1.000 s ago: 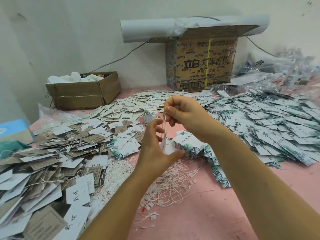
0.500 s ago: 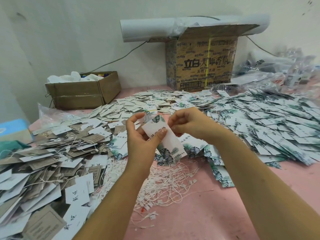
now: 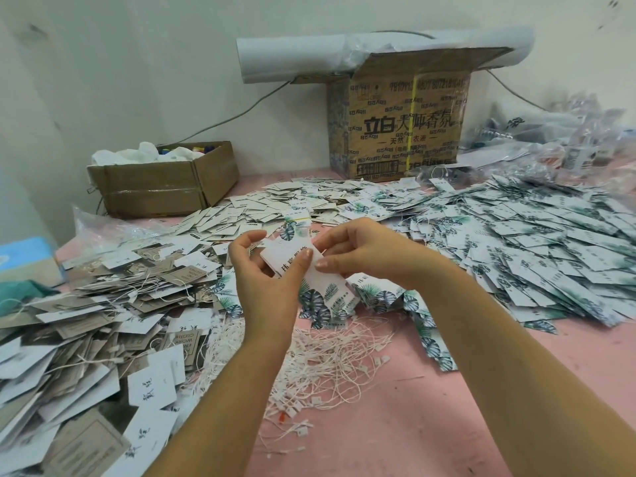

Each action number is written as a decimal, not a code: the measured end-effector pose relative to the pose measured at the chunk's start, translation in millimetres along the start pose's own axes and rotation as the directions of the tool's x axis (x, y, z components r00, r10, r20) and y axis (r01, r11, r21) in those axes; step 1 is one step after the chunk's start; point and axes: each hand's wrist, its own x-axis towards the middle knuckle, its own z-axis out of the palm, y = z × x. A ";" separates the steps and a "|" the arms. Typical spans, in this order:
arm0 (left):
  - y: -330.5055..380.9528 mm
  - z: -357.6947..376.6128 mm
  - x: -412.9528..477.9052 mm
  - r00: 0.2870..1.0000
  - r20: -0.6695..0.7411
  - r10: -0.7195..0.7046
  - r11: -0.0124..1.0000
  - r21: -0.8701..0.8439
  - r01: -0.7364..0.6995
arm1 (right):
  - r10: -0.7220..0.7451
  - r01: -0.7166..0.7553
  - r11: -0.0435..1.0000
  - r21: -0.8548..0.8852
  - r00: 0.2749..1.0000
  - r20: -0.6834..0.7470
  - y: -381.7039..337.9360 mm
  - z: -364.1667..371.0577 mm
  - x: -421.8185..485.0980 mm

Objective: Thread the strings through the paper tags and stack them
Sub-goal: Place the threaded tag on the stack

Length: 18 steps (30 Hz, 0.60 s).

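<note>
Above the pink surface (image 3: 395,425), both hands hold one leaf-printed tag (image 3: 311,280): left hand (image 3: 265,273) pinches its near end, fingers curled; right hand (image 3: 361,251) pinches its far edge. Loose strings (image 3: 323,366) lie below, tag heaps either side.

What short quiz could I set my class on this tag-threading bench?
1. True or false: the left hand and the right hand both pinch one leaf-print tag.
2. Where do the loose white strings lie? A in a drawer; B on the pink table, under the forearms; C in a bucket.
3. Fill in: the white paper roll rests on the printed cardboard ____.
Key: 1 true; 2 B; 3 box.
</note>
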 end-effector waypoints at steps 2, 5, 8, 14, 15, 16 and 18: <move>0.0 0.6 -0.5 1.000 0.020 -0.009 0.999 0.031 0.008 | 0.014 -0.016 0.999 -0.042 0.999 -0.037 -1.6 2.3 1.0; -1.9 0.5 0.9 0.992 0.095 -0.076 0.995 0.068 0.070 | 0.046 -0.071 0.994 -0.077 0.956 -0.289 -1.4 0.5 4.1; -8.3 -5.3 4.9 0.972 0.164 -0.168 0.944 0.311 0.110 | 0.047 -0.169 0.972 -0.163 0.821 -0.569 5.8 -10.5 5.3; -19.9 -18.0 3.1 0.933 0.332 -0.141 0.458 0.857 -0.236 | 0.150 -0.501 0.800 -0.331 0.700 -0.698 23.6 -63.9 -13.9; -19.5 -17.8 2.3 0.927 0.335 -0.168 0.381 0.889 -0.252 | 0.196 -0.566 0.754 -0.332 0.677 -0.709 26.5 -71.8 -17.3; -19.0 -17.8 1.8 0.925 0.330 -0.189 0.319 0.911 -0.260 | 0.245 -0.619 0.714 -0.326 0.658 -0.712 29.7 -77.0 -20.4; -18.2 -17.7 2.1 0.920 0.322 -0.224 0.235 0.934 -0.270 | 0.332 -0.690 0.653 -0.312 0.631 -0.701 33.8 -79.0 -24.9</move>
